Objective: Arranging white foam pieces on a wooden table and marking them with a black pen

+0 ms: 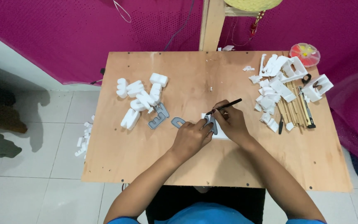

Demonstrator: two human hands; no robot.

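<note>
While left hand (190,139) steadies grey letter (210,122), right hand (230,121) holds brush (224,106).

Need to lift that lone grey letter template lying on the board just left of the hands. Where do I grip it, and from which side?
Judging by its pose, take the grey letter template by its outer edges, coming from above and from its left. It lies flat on the plywood table, apart from the other grey templates, and the left hand crowds its right side.
</note>
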